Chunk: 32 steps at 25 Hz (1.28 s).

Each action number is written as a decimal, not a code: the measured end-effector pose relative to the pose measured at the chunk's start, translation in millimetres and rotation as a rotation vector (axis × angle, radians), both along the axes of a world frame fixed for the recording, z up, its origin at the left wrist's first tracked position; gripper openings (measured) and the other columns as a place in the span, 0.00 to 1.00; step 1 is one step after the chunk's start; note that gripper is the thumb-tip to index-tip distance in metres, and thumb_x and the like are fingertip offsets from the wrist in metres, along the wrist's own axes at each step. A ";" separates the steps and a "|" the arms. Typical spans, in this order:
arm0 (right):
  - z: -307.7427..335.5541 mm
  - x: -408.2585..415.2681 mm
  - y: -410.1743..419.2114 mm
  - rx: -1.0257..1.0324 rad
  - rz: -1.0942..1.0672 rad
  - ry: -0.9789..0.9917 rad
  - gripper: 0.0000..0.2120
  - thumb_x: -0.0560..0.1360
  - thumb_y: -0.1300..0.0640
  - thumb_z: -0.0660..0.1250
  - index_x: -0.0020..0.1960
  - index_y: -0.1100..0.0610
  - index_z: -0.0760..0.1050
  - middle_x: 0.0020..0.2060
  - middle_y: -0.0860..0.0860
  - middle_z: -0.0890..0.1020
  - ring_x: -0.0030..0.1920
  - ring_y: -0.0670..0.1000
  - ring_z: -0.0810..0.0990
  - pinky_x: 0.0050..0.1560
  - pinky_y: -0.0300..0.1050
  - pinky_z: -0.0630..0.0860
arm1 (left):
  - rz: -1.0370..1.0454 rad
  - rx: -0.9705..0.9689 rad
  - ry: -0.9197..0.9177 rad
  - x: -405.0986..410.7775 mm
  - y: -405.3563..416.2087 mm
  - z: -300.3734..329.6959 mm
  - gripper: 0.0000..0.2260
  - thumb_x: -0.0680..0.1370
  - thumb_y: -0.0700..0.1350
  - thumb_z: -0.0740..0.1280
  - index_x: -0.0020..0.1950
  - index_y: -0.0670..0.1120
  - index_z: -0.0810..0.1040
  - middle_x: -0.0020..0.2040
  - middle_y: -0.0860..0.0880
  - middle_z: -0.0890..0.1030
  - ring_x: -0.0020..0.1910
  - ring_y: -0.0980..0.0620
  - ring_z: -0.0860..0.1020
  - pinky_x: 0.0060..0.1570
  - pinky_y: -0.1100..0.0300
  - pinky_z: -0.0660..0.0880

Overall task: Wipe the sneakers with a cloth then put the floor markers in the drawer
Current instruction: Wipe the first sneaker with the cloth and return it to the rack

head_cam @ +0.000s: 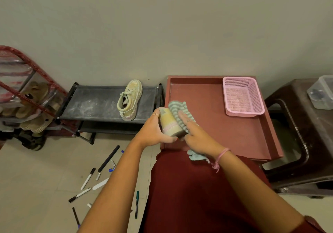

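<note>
My left hand (153, 132) grips a pale yellow sneaker (170, 123), held above the front left of an open reddish-brown drawer (207, 106). My right hand (193, 135) presses a green-and-white striped cloth (178, 110) against the sneaker's right side, fingers stretched over the cloth. The cloth's tail hangs below my right wrist. A second pale sneaker (130, 99) lies on the top shelf of a low black shoe rack (97, 103). Several markers (88, 178) and pens lie scattered on the tiled floor at lower left.
A pink plastic basket (242, 96) sits in the drawer's far right corner. A red rack with sandals (27, 103) stands at far left. A dark brown stool (302, 124) with a clear box (322, 92) is at right. My dark red skirt fills the bottom centre.
</note>
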State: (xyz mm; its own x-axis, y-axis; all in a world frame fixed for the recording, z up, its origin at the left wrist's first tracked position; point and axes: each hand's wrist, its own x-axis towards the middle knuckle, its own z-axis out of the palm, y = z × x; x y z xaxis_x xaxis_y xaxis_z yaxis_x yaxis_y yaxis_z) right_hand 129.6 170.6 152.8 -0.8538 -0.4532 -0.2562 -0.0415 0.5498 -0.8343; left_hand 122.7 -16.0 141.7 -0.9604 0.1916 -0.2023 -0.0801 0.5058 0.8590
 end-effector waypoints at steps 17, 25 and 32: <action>-41.1 -18.5 3.1 0.194 -0.099 -0.016 0.37 0.72 0.73 0.54 0.77 0.61 0.44 0.76 0.52 0.49 0.77 0.51 0.44 0.74 0.39 0.43 | 0.050 0.087 -0.023 -2.0 -8.6 -32.1 0.43 0.60 0.42 0.82 0.68 0.55 0.61 0.62 0.54 0.74 0.62 0.59 0.73 0.60 0.63 0.73; -69.8 -52.3 34.9 0.304 0.011 0.020 0.40 0.69 0.72 0.57 0.77 0.56 0.49 0.76 0.51 0.52 0.77 0.53 0.50 0.76 0.46 0.50 | 0.000 0.043 -0.018 -2.3 -7.2 -35.2 0.44 0.60 0.39 0.82 0.69 0.52 0.62 0.61 0.54 0.74 0.59 0.65 0.72 0.54 0.74 0.70; -36.2 -15.1 -4.6 0.177 -0.052 -0.024 0.39 0.72 0.74 0.53 0.77 0.61 0.38 0.76 0.50 0.42 0.76 0.52 0.37 0.76 0.46 0.41 | 0.049 0.031 -0.005 -11.9 -5.8 -36.9 0.43 0.60 0.42 0.82 0.69 0.51 0.62 0.59 0.53 0.75 0.56 0.64 0.73 0.53 0.73 0.69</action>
State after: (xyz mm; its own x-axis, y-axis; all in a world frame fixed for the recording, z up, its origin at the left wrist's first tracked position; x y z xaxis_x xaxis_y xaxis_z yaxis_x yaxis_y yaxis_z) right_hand 114.5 166.0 116.6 -0.8676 -0.3545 -0.3486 0.0098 0.6889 -0.7248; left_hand 110.8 -21.8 104.9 -0.9677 0.1507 -0.2022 -0.1089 0.4738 0.8739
